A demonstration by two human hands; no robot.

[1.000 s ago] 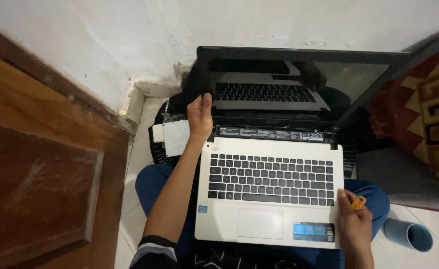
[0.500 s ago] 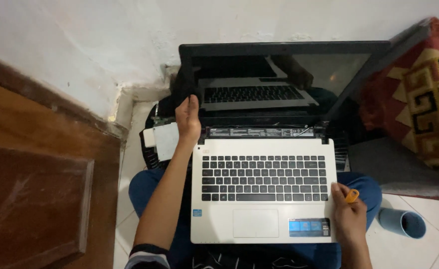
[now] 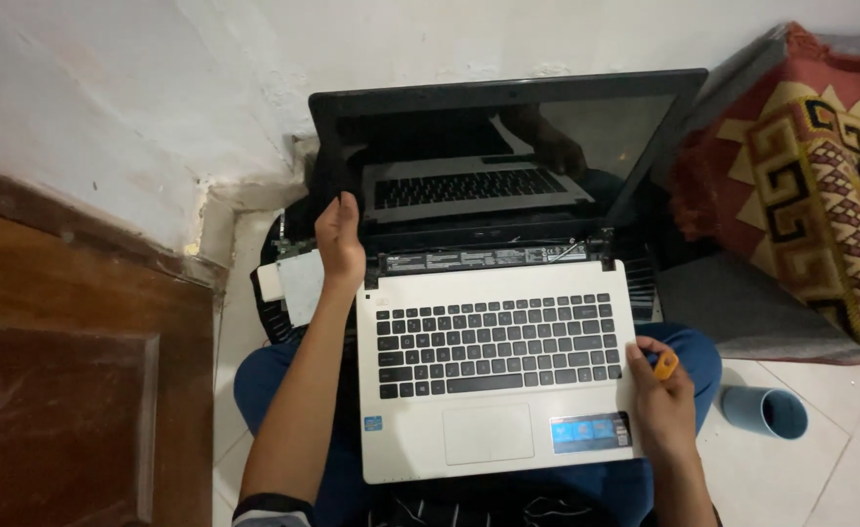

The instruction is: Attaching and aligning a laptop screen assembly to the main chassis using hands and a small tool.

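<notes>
Head view: laptop (image 3: 493, 366) open mid-frame, hinge strip looks bared, keyboard deck still on; left hand (image 3: 340, 239) grip grasping screen's lower-left bezel, right hand (image 3: 659, 405) grip clenched on orange pick (image 3: 666, 365)

The laptop (image 3: 493, 376) has a white keyboard deck with black keys, a black screen bezel and a dark, glossy screen. Two small blue stickers sit on its palm rest. The small tool (image 3: 665, 365) in the right hand (image 3: 662, 410) is orange. The cup (image 3: 764, 412) on the white floor tiles (image 3: 840, 468) is blue. The rug (image 3: 810, 176) bears a red, cream and black geometric pattern. The door (image 3: 69, 371) is brown wood, the wall (image 3: 157, 88) off-white. The trousers look blue, perhaps denim.
</notes>
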